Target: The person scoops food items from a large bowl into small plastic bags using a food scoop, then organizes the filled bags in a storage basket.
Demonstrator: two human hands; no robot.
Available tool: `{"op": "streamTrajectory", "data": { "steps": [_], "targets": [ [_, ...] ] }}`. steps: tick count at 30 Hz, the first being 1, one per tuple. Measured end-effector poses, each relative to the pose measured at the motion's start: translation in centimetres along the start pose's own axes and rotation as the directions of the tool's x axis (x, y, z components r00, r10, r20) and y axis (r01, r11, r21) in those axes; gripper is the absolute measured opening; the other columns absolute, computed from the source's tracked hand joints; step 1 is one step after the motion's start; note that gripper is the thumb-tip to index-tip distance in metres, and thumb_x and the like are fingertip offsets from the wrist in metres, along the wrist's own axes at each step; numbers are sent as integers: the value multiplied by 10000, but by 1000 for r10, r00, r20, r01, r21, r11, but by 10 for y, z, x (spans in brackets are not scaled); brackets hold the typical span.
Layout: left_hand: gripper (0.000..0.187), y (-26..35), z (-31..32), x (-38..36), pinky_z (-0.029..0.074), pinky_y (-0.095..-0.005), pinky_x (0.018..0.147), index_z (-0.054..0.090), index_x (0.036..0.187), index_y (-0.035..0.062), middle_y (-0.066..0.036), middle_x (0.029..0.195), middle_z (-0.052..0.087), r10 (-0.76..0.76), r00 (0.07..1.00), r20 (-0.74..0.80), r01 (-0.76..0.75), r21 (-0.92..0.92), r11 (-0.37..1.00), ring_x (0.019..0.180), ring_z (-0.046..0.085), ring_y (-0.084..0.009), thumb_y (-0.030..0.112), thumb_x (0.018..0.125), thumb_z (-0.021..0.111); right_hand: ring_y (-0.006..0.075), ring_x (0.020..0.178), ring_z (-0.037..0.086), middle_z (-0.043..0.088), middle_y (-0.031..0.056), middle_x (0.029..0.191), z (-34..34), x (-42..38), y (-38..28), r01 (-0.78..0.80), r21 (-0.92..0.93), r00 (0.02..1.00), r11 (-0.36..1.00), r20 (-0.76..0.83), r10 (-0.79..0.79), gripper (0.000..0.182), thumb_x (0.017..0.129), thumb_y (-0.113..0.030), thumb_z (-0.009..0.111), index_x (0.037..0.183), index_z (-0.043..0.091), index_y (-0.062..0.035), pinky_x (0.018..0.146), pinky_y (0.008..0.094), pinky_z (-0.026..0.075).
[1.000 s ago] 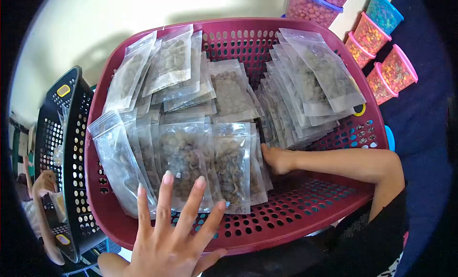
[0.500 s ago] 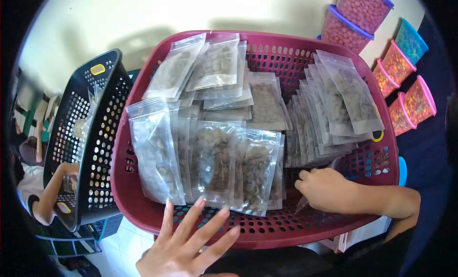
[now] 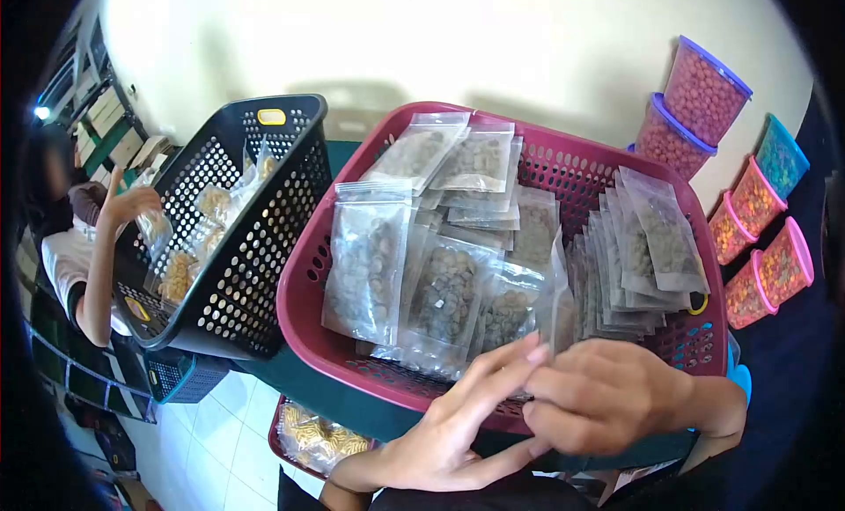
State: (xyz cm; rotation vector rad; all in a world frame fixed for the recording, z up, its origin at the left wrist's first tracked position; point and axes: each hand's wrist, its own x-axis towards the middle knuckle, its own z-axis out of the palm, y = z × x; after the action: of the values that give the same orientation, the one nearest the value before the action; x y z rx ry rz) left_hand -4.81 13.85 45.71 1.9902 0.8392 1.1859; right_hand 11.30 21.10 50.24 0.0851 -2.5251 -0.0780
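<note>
In the head view, both hands meet above the near rim of the maroon laundry basket (image 3: pixel 297 313). The left hand (image 3: pixel 462 423) has its fingers stretched out and its thumb set apart below them; the right hand (image 3: pixel 607 392) is curled, knuckles up, its fingertips against or just beside the left ones. A thin clear pouch (image 3: pixel 562 291) rises edge-on behind the fingertips, inside the basket; blur hides whether either hand pinches it, so I cannot tell what they grip.

The filled zip pouches (image 3: pixel 449 291) lean in rows in the basket's left half, while a tight stack of pouches (image 3: pixel 664 238) leans in its right half. Left of the basket, a co-worker's hand (image 3: pixel 132 207) is at a black perforated basket (image 3: pixel 242 286); right of it stand purple-lidded tubs (image 3: pixel 704 97).

For good handling, I would take a pouch by its flat margin, since squeezing the middle would likely bunch the small rounded pieces inside. The film looks slick, so a light pinch from both sides should serve better than one fingertip. The wrists are best kept above the basket's rim, because a brush against the near row could topple those pouches.
</note>
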Motion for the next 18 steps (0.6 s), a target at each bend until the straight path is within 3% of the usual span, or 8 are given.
{"op": "streamTrajectory", "data": {
  "steps": [5, 9, 11, 12, 14, 15, 17, 18],
  "targets": [
    [686, -14, 24, -6, 359, -293, 877, 224, 1270, 36, -137, 1224, 327, -48, 957, -287, -55, -340, 939, 1127, 360, -189, -57, 700, 596, 188, 764, 554, 486, 93, 921, 8, 2, 3, -40, 145, 999, 989, -21, 44, 301, 685, -123, 534, 968, 459, -50, 671, 283, 462],
    [554, -15, 21, -11, 397, -255, 782, 278, 1162, 78, -136, 1176, 370, -86, 815, -572, -93, -276, 957, 1025, 421, -157, -82, 709, 555, 220, 835, 517, 479, 106, 980, 2, -5, 7, 5, -344, 982, 939, -173, -68, 381, 684, -156, 618, 1004, 444, -46, 792, 365, 393],
    [545, -11, 15, -12, 407, -238, 736, 263, 1135, 108, -143, 1176, 370, -231, 671, -704, -162, -444, 881, 930, 448, -139, -91, 711, 542, 193, 885, 481, 468, 87, 1011, -9, -9, 9, -487, -429, 823, 760, -516, 236, 486, 701, -196, 616, 1094, 378, -37, 770, 367, 387],
    [562, -8, 13, -11, 407, -231, 713, 257, 1136, 130, -133, 1162, 378, -253, 616, -746, -222, -473, 853, 866, 455, -120, -91, 708, 546, 193, 885, 481, 468, 87, 1011, -8, -9, 9, -495, -431, 820, 754, -518, 242, 486, 701, -196, 616, 1094, 378, -37, 770, 367, 387],
    [565, -7, 14, -8, 406, -228, 707, 262, 1138, 132, -109, 1116, 393, -266, 579, -771, -223, -463, 858, 840, 459, -112, -75, 706, 562, 169, 930, 473, 445, 92, 1071, 0, -8, 11, -664, 509, 469, 548, -287, 835, 461, 785, -194, 559, 1145, 340, -7, 827, 331, 355],
    [566, -8, 16, -8, 407, -231, 706, 266, 1138, 130, -100, 1101, 396, -259, 583, -770, -216, -454, 864, 836, 460, -112, -65, 705, 571, 169, 930, 473, 445, 92, 1071, 2, -5, 11, -667, 509, 461, 544, -292, 838, 461, 785, -194, 559, 1145, 340, -7, 827, 331, 355],
    [582, -18, 17, -10, 395, -251, 759, 258, 1150, 131, -114, 1171, 363, -174, 739, -651, -106, -368, 924, 908, 442, -125, -45, 704, 588, 135, 902, 482, 463, 87, 1062, 4, 1, 12, -429, 897, 500, -107, 335, 799, 547, 796, -195, 559, 1211, 263, 3, 757, 284, 398],
    [642, -17, 16, -13, 338, -332, 880, 228, 1190, 125, -157, 1265, 283, -140, 782, -607, -30, -261, 965, 1052, 398, -201, -2, 693, 616, 120, 831, 520, 509, 87, 1009, 10, -2, 14, -477, 868, 410, -134, 355, 840, 490, 801, -164, 557, 1184, 304, 6, 646, 249, 446]
  ]
}}
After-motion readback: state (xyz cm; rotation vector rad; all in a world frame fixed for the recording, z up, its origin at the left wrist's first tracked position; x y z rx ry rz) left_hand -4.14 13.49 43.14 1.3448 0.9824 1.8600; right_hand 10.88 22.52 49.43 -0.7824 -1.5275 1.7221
